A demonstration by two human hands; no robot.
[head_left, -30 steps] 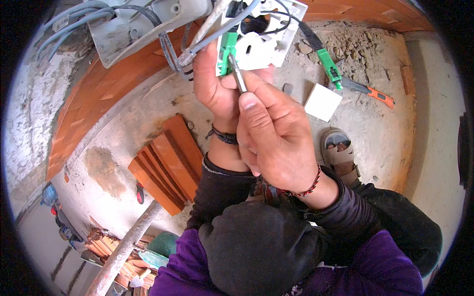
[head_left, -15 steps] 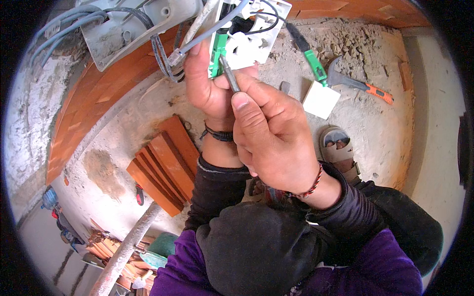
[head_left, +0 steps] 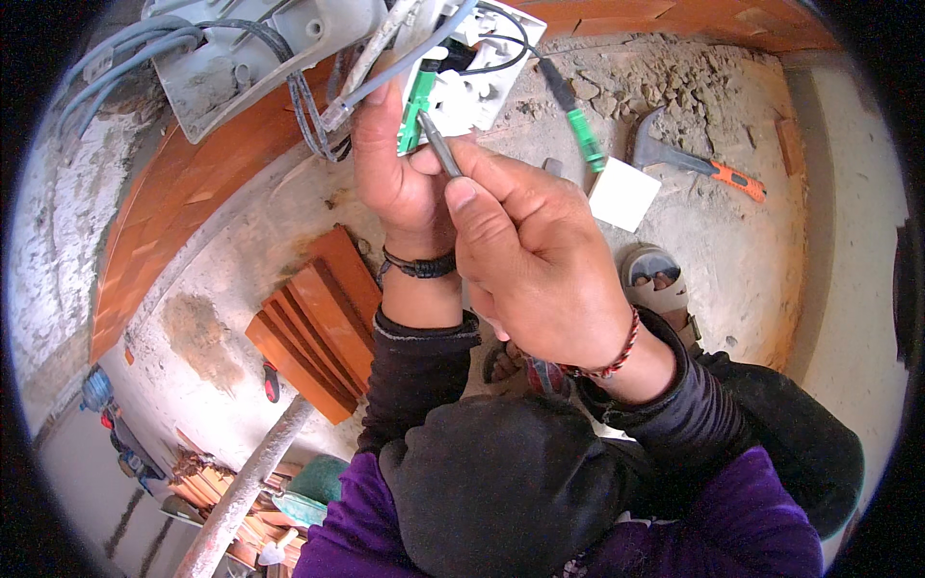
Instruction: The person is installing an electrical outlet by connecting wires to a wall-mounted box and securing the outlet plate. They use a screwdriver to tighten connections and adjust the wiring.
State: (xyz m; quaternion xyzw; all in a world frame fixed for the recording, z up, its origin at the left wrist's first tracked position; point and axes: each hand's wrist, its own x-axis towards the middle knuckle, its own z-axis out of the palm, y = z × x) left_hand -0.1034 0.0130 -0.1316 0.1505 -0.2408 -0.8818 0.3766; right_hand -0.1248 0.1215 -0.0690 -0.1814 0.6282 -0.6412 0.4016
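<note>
My left hand (head_left: 397, 183) grips the lower left edge of a small white plastic wiring box (head_left: 482, 87), thumb up along its side and fingers mostly hidden behind. A green connector (head_left: 417, 106) sits in the box beside that thumb. My right hand (head_left: 540, 241) is closed round a screwdriver (head_left: 440, 146); only its metal shaft shows, and the handle is hidden in my palm. The shaft's tip meets the green connector or lies just over it. From the box a black cable leads to a second green connector (head_left: 584, 137), which hangs over the floor at the right.
A larger white housing (head_left: 279, 58) with looped grey cables (head_left: 125, 39) is at the upper left. On the floor are a white square cover (head_left: 624, 195), an orange-handled hammer (head_left: 699, 162), rubble (head_left: 665, 91) and stacked orange tiles (head_left: 318, 318). A pole (head_left: 241, 491) stands lower left.
The box and both my hands have shifted slightly left and down. The hanging green connector has swung left. The screwdriver's tip stays by the green connector in the box.
</note>
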